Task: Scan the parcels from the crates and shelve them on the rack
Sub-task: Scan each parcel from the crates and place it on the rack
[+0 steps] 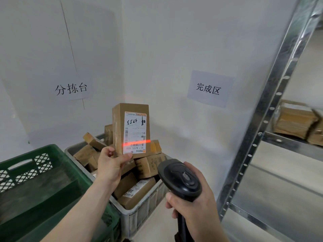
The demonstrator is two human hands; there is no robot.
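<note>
Pinching an upright parcel (131, 128) by its lower edge, the left grip (111, 160) holds it above the grey crate (139, 213); the right grip (195, 205), wrapped around a scanner (180, 179), casts a red line across the label (135, 132).

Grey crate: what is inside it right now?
The grey crate holds a loose pile of brown cardboard parcels, several with white labels. The left hand and its raised parcel cover part of the pile; the crate's bottom cannot be seen.
</note>
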